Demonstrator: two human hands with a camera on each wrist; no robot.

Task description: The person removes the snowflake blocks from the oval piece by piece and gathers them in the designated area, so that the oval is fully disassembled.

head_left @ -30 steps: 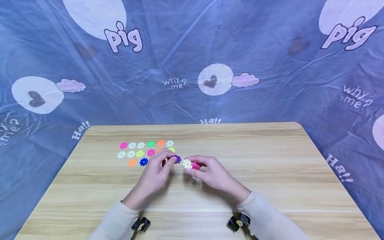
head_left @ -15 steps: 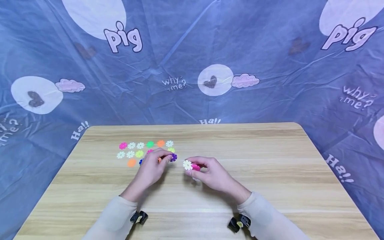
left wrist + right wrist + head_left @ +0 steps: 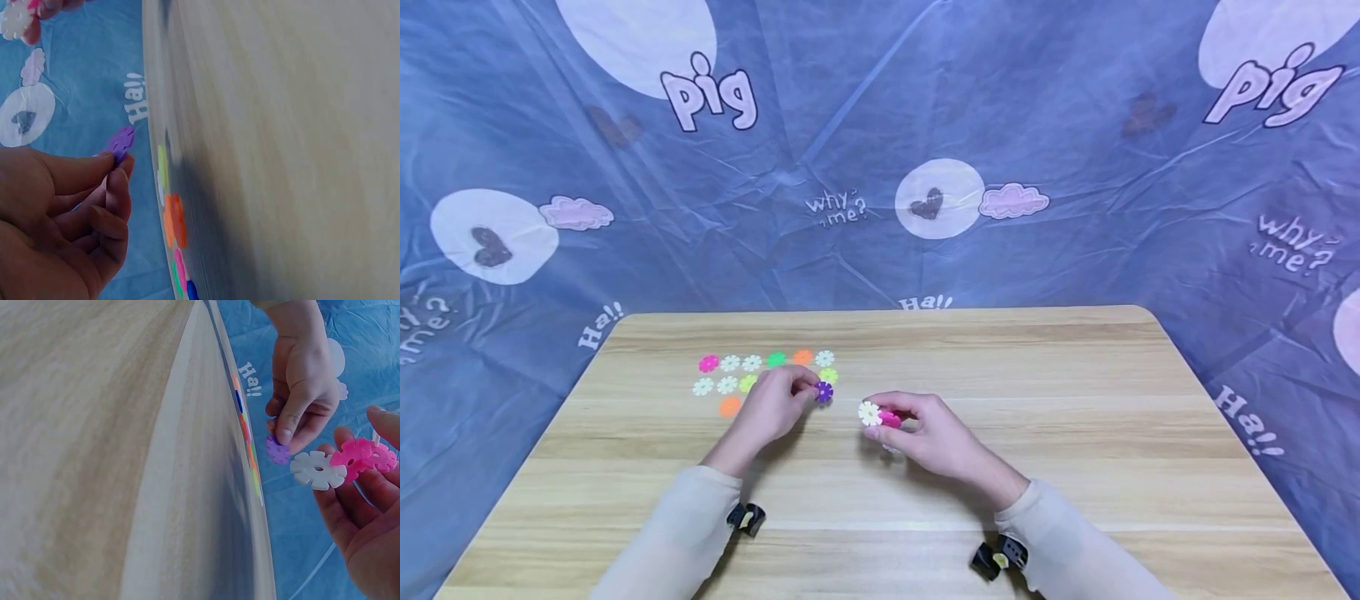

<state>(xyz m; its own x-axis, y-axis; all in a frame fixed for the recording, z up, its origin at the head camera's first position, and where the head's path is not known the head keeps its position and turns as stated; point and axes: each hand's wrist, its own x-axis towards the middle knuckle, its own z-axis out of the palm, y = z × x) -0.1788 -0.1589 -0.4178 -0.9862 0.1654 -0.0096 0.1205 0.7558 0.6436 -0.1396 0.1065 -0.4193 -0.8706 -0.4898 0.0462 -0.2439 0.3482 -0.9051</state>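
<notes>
In the head view my left hand [image 3: 773, 410] pinches a purple snowflake disc [image 3: 823, 392], a flat notched piece, above the table near the loose discs. The left wrist view has that purple disc [image 3: 120, 142] between thumb and fingertip, standing nearly edge-on. To its right, my right hand [image 3: 934, 433] holds a joined chain of snowflake discs. A white disc [image 3: 317, 470] forms the chain's near end, slotted to a pink disc [image 3: 355, 457] with more pink behind it. A further pale piece shows below the hand, largely hidden. A gap separates the purple disc from the white one.
Loose snowflake discs lie in rows at the table's left back, among them a pink disc [image 3: 709, 363], a green disc [image 3: 777, 359] and an orange disc [image 3: 730, 407]. My left hand covers several others. A blue printed cloth [image 3: 1045, 258] hangs behind the wooden table [image 3: 1075, 433].
My left hand has moved left and slightly away from me with the purple disc, widening the gap to the chain. My right hand has stayed almost still.
</notes>
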